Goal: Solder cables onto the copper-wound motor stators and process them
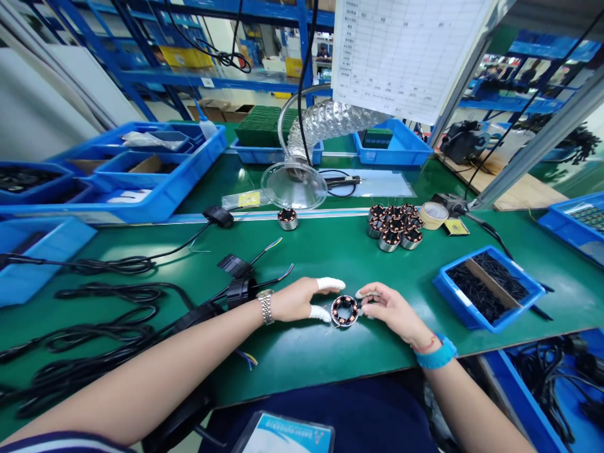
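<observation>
On the green bench, a motor stator (345,311) with copper windings in a metal ring lies between my hands, its open centre facing up. My left hand (302,299) is at its left side, with white covers on the thumb and forefinger. Those two fingers are spread apart, close to the ring. From the right, my right hand (387,308) reaches in with curled fingers, thumb and forefinger slightly apart at the ring's edge. Whether either hand touches the ring is hard to tell. Fine wire ends stick out beside the stator.
A cluster of stators (395,225) and a single stator (287,219) stand farther back. An extraction hood (293,185) hangs above the bench. Black cables (113,308) cover the left side. A blue bin (491,286) of small black tubes is at right.
</observation>
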Tool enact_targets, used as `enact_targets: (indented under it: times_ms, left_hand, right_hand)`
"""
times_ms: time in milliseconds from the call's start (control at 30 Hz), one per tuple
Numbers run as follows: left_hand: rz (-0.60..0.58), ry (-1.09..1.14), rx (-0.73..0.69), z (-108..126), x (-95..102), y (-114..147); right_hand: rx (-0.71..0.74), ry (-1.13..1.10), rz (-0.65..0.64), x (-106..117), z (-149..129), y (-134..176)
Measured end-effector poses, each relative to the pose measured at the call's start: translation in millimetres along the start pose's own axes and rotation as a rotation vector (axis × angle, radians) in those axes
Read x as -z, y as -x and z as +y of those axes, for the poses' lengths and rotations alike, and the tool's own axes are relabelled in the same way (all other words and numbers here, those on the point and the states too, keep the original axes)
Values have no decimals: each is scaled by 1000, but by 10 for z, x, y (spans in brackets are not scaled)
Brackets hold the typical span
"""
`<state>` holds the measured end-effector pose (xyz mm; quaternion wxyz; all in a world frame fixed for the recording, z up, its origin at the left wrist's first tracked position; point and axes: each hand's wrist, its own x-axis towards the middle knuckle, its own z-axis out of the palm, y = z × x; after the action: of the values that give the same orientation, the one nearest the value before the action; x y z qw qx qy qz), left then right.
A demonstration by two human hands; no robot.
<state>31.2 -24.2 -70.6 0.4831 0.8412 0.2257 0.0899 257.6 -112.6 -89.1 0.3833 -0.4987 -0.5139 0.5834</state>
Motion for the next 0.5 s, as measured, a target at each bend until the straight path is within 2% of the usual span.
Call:
enact_targets:
  times_ms: [167,233,400,500]
  left_hand:
    - [43,9,23,50,102,-43]
    - [40,-96,9,117,136,-119]
    - [-65,-460,-22,311,262,-271]
    - [-121,-538,-7,378,334,-280]
  right_hand:
    - [198,373,9,-187,22,82]
    - [258,453,63,-276,27,41]
    - [306,597,142,-371,29,-14]
    - [301,641,157,-383,27,3]
